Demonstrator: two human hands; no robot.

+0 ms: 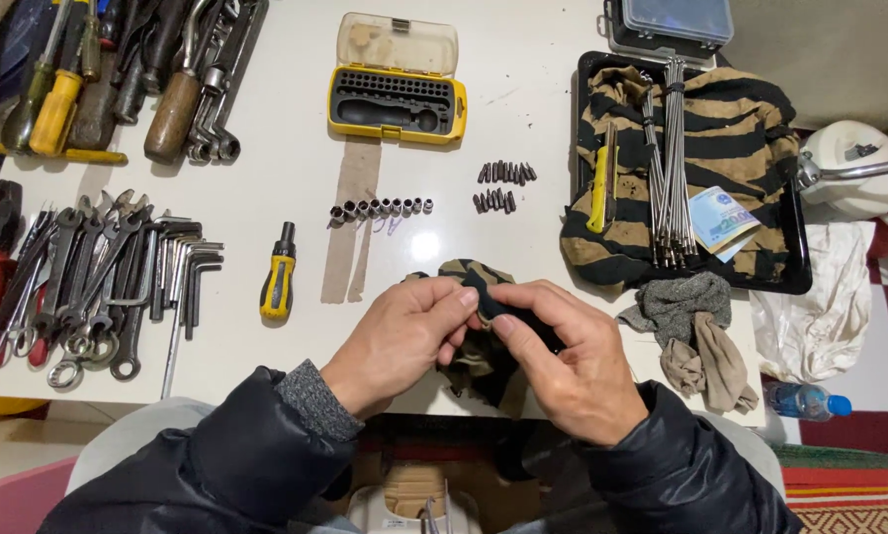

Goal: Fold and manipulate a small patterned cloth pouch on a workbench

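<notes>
My left hand [399,341] and my right hand [563,351] meet at the near edge of a white table [266,178]. Both pinch a small dark object [491,302] between thumbs and fingertips, wrapped in a camouflage-patterned rag [479,351] that hangs down below them. What the dark object is cannot be made out. Just beyond my hands lie a row of small sockets [380,209] and two rows of screwdriver bits [503,186]. A yellow-and-black bit driver handle [279,277] lies to the left.
An open yellow bit case [397,99] sits at the back. Wrenches and hex keys [108,277] spread at left, screwdrivers and hammers [128,69] behind them. At right, a black tray [795,247] holds striped cloth, spokes [666,158], a yellow knife. Grey rags [696,331] lie nearby.
</notes>
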